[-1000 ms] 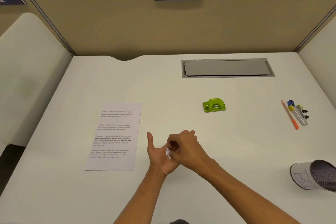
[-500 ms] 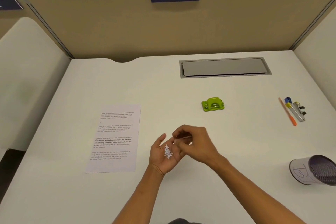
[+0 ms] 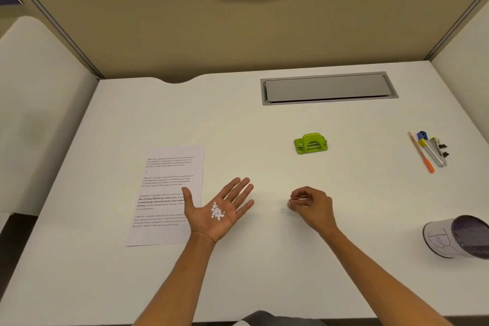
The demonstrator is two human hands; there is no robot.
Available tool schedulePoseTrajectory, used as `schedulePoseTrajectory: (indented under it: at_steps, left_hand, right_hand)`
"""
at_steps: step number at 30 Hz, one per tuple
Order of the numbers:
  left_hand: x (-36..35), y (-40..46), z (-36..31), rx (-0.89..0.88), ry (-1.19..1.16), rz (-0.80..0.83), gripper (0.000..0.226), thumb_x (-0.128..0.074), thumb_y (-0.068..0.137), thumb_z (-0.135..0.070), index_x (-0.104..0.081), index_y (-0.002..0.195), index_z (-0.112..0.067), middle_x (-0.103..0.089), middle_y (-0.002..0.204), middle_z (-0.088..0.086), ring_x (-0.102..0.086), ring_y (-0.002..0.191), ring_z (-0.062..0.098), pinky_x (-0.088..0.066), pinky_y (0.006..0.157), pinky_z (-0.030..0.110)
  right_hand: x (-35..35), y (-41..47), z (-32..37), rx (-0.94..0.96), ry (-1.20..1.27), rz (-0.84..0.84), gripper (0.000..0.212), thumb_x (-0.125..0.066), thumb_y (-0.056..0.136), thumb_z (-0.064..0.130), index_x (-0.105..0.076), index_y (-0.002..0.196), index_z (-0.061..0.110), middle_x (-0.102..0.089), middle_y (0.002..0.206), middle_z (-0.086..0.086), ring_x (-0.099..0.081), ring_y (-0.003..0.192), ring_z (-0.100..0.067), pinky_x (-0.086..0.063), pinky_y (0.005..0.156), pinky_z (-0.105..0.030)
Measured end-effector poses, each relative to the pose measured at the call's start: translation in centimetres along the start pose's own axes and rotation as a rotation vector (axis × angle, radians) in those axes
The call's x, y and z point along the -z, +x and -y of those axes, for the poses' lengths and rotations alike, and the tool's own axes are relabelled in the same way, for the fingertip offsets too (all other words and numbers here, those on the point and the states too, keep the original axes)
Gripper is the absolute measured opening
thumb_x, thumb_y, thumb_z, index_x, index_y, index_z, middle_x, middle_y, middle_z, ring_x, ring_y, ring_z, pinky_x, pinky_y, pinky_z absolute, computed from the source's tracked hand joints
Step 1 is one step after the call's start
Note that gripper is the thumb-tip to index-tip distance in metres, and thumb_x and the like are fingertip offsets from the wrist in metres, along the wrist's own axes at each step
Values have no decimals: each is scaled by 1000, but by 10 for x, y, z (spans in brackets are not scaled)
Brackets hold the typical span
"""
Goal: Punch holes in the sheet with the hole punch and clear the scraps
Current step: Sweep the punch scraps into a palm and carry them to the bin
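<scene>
Head view. The left hand (image 3: 217, 209) lies palm up over the desk (image 3: 238, 119), fingers straight and spread, cradling a small heap of white paper scraps (image 3: 217, 214) in the palm. The right hand (image 3: 311, 206) has pulled away from that palm since half a second ago and now sits apart at the left hand's 3 o'clock, low over the desk with fingers curled and fingertips drawn together. Whether it pinches anything, I cannot tell; a faint pale fleck lies on the desk just beside its fingertips.

The printed sheet (image 3: 166, 193) lies flat at 9 o'clock from the left hand, its right edge partly under the thumb. The green hole punch (image 3: 311, 143) stands untouched at 12 o'clock from the right hand. A tipped mesh cup (image 3: 457, 239) rests at 3 o'clock near the desk edge, pens and clips (image 3: 430, 151) at 2 o'clock.

Reading: punching looks finished and scrap collection is under way. The right hand's shift suggests it is after stray bits on the desk. The loose heap could spill if the palm tilts.
</scene>
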State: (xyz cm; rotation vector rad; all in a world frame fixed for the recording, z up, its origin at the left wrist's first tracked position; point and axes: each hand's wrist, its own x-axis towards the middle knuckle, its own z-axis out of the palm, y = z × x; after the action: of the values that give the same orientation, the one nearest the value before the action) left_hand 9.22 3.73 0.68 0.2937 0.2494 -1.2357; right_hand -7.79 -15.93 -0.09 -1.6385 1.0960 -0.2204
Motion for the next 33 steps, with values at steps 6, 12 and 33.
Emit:
schedulePoseTrajectory:
  at_steps: [6,12,33]
  left_hand:
    - [10,-6,1,-9,-31,0,126,-52,66,-87,-22,152,1,-28,157,24,-26,146,42,-6,121,58]
    - [15,-13,1,-20,-20,-32,125,-51,67,-87,-23,151,1,-29,156,25,-28,145,43,-5,122,58]
    - [6,-13,-9,33,49,-34,123,-53,68,-86,-30,149,4,-27,157,24,-25,146,43,-4,122,58]
  right_hand:
    - [-13,-15,-57,308,-724,6,64,-52,93,50,-49,141,7,-49,148,-7,-42,139,-23,-26,117,-42]
    - [-45,-37,-82,255,-1006,107,97,-9,88,78,7,153,8,18,162,-7,19,150,-22,15,115,-60]
    - [-45,-21,-57,363,-968,85,70,-22,91,73,-15,153,42,11,164,-12,4,151,-30,-3,114,-61]
